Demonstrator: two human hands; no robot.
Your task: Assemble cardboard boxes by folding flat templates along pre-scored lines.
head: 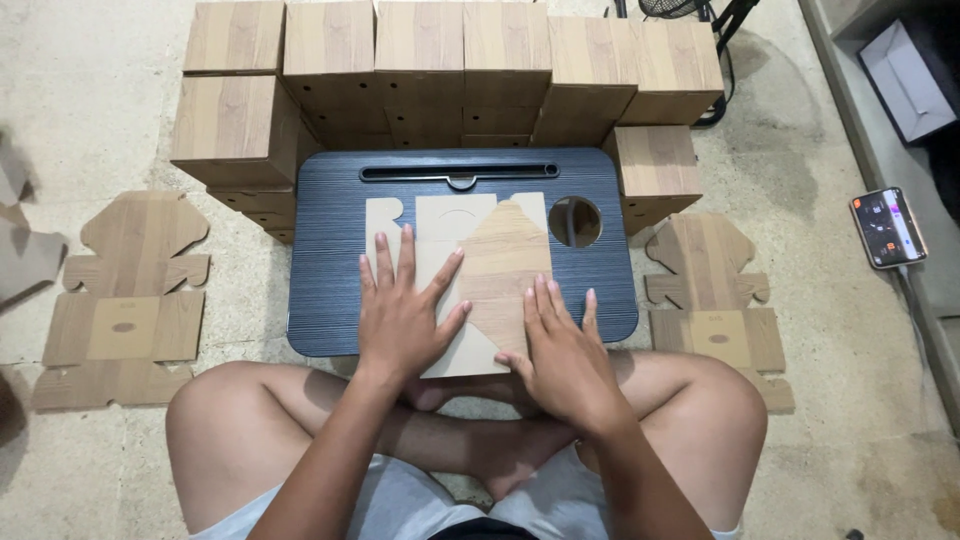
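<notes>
Legs: my crossed legs fill the bottom of the view and hide the floor under me; the frame cuts off my lap.
Left hand (400, 305): flat, fingers spread, grasping nothing, pressed on the pale inner face of the cardboard blank (470, 275).
Right hand (560, 345): flat and unclenched, palm down on the lower right of the same blank; its thumb is hard to make out at the blank's near edge.
Cardboard blank: wood-grain printed, partly folded so a grained flap lies diagonally over the pale side; it rests on the middle of the desk (325, 280), its near edge overhanging toward me. My hands cover its lower part, so the folds there cannot be read.
Desk: a small dark blue lap desk with a ribbed top, a long slot (458, 172) along the far edge and a round hole (574, 221) at the right, just beside the blank.
Flat blanks: one unfolded blank (125, 300) lies on the floor at my left, another (715, 300) at my right, its near end hidden behind my knee.
Folded boxes (450, 70): wood-grain boxes stacked in rows beyond the desk; the top row is cut off by the frame.
Phone (888, 227): lit screen, on the floor at far right; content too small to tell.
Floor: pale, speckled, stained concrete.
</notes>
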